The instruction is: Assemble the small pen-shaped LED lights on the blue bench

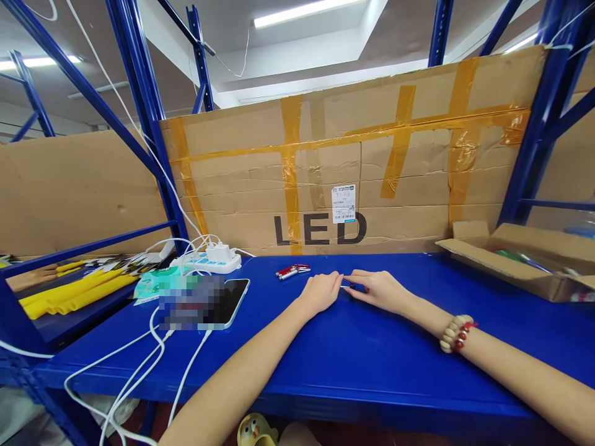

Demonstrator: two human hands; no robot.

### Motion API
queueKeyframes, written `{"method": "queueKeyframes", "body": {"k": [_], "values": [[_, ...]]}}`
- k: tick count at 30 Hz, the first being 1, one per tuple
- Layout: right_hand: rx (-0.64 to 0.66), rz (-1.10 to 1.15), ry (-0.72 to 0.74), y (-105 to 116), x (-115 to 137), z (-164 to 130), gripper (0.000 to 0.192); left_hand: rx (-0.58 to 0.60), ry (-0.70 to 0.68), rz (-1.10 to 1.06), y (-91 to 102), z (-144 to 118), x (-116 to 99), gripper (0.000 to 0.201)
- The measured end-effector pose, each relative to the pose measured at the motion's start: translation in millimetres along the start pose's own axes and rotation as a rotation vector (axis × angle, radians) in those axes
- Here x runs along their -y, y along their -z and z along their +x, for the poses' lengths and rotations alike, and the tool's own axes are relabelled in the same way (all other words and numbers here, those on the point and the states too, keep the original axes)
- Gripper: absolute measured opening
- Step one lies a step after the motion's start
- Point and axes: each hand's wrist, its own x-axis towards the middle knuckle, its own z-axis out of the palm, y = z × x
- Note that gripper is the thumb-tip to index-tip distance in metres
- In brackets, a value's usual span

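Observation:
Over the middle of the blue shelf, my left hand [321,292] is closed, fingers curled and pointing right. What it grips, if anything, is hidden behind its knuckles. Facing it, my right hand [379,291] pinches at a small, thin, dark and silvery piece [348,284] that spans the gap between both sets of fingertips. That piece is too small to name. Just left of and beyond my left hand lie several small red and silver metal items [292,271], close together on the shelf. A beaded bracelet [455,333] circles my right wrist.
A phone [236,303] lies at left beside a blurred patch, with white cables [160,347] hanging over the front edge. Behind it sits a white power strip [218,261]. An open cardboard box [515,266] stands at right. A large cardboard sheet [251,186] closes the back.

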Motion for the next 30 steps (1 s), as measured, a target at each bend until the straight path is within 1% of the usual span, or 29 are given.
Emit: {"method": "queueKeyframes", "body": {"k": [3, 7, 15, 24, 30], "values": [[0.002, -0.034, 0.025, -1.8, 0.9, 0.7, 0.031, -0.001, -0.013, -0.022, -0.4, 0.0, 2.0, 0.039], [0.047, -0.068, 0.060, -4.8, 3.0, 1.6, 0.029, 0.034, -0.060, -0.040, 0.1, 0.0, 4.6, 0.039], [0.064, 0.032, 0.078, -4.7, 1.7, 0.9, 0.027, 0.070, -0.073, -0.042, 2.3, 0.4, 4.7, 0.039], [0.022, 0.060, 0.113, -8.5, -2.0, 0.0, 0.024, 0.064, -0.079, -0.032, 3.5, -0.7, 3.4, 0.039], [-0.007, 0.043, 0.083, -8.4, -0.7, 0.4, 0.023, 0.060, -0.070, -0.039, 2.0, 0.4, 3.2, 0.040]]}}
